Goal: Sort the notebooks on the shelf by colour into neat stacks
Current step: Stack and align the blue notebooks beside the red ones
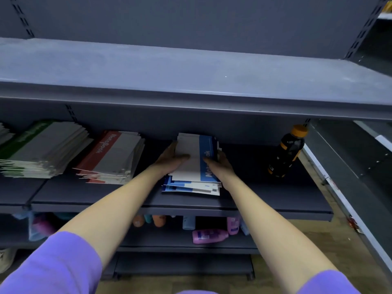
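Observation:
A stack of blue-and-white notebooks [196,166] lies on the grey shelf [265,200], slightly fanned at its near edge. My left hand [169,158] holds the stack's left side, thumb lying across the top cover. My right hand [220,164] holds the right side, thumb on the blue band. To the left sits a red-and-white notebook stack [112,155], loose at its front. Further left is a green-and-white notebook stack [44,147]. The edge of another pile [4,132] shows at the far left.
A dark bottle with an orange cap [286,151] stands on the shelf right of the blue stack. An upper shelf [191,81] overhangs the work area. Pink, orange and blue bottles [209,235] lie on the shelf below.

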`<state>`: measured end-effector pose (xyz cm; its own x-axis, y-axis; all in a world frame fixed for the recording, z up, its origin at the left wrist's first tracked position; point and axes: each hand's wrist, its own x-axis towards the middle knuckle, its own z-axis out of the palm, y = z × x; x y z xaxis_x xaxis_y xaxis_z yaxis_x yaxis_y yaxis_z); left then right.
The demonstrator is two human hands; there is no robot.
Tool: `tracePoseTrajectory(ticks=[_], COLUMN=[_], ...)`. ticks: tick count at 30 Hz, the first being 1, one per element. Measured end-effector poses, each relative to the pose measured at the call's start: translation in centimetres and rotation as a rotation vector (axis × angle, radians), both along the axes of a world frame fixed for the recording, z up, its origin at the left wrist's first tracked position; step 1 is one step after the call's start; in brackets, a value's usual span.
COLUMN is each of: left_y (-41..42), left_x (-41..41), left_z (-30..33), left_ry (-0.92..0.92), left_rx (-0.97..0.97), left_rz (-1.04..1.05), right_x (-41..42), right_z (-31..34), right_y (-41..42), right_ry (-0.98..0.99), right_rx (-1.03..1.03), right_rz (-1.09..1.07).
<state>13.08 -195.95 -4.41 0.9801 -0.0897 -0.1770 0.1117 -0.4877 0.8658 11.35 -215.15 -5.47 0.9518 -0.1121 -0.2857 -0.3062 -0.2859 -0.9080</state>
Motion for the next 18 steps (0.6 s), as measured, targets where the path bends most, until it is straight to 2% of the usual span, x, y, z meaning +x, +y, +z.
tracePoseTrajectory(ticks=[4, 9, 15, 18], left_y=[0.4, 0.0, 0.8, 0.9], left_x=[0.5, 0.8, 1.0, 0.7], left_z=[-0.5, -0.7, -0.9, -0.6], left_ry=[-0.033, -0.102, -0.100, -0.071], left_rx=[0.080, 0.300, 0.229, 0.111], left_rz=[-0.034, -0.097, -0.104, -0.117], right_x=[0.1, -0.7, -0.6, -0.8], right_z=[-0.9, -1.5, -0.5, 0.1], right_y=[0.3, -0.2, 0.0, -0.2], right_ry=[-0.011, -0.015, -0.016, -0.026], right_rx=[-0.041, -0.073, -0.010, -0.047], right_rz=[-0.061, -0.104, -0.006, 0.058])
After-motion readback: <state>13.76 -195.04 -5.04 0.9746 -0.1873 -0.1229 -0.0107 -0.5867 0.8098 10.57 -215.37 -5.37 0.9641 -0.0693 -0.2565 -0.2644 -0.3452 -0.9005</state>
